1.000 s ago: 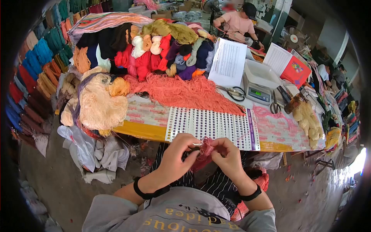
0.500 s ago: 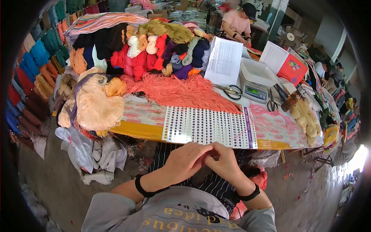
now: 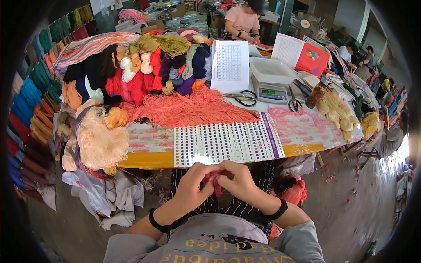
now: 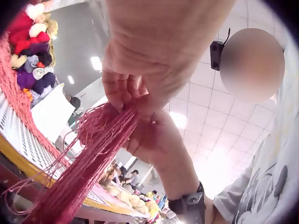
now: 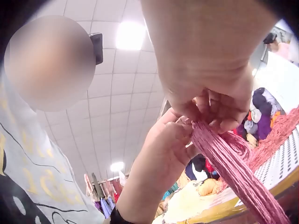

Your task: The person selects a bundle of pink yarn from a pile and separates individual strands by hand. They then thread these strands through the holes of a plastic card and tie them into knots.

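A hank of dusty-pink yarn [image 5: 233, 170] hangs from both hands, close in front of the lap. My left hand [image 3: 193, 187] pinches its upper end between bent fingers and thumb. The right hand [image 3: 240, 183] grips the same end from the other side, and the two hands nearly meet. Below them the strands [image 4: 88, 172] run down in a bundle, with loose loops sticking out beside it in the left wrist view. From the head view, only a short piece of the hank [image 3: 216, 183] shows between the hands.
Past the hands is the table's yellow edge [image 3: 144, 160], with a white dotted card [image 3: 219, 142] on it. Coral yarn [image 3: 188, 107] lies behind the card. Scissors [image 3: 245, 98], a digital scale [image 3: 272, 91] and a cream yarn bundle [image 3: 103, 140] are also on the table.
The head view has shifted, so the table sits further left. Half a second ago the hands covered the yarn; now it shows between them again.
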The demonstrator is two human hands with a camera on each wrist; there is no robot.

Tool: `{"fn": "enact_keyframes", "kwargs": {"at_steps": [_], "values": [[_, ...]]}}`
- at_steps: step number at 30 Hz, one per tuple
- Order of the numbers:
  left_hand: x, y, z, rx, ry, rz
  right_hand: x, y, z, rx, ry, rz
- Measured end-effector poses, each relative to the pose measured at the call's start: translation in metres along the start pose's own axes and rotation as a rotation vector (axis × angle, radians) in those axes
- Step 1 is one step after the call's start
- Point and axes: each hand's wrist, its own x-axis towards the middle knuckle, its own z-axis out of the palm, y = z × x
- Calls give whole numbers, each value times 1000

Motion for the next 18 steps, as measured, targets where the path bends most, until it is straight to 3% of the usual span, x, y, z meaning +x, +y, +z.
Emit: {"fn": "enact_keyframes", "kwargs": {"at_steps": [4, 9, 15, 18], "values": [[0, 5, 1, 34, 132, -1, 0, 5, 7, 230, 71, 36], [-1, -5, 4, 264, 201, 25, 0, 7, 15, 180, 109, -41], [-6, -13, 6, 188, 249, 76, 4, 11, 10, 245, 67, 92], [-7, -15, 5, 34, 320, 108, 3, 9, 15, 228, 67, 61]]}}
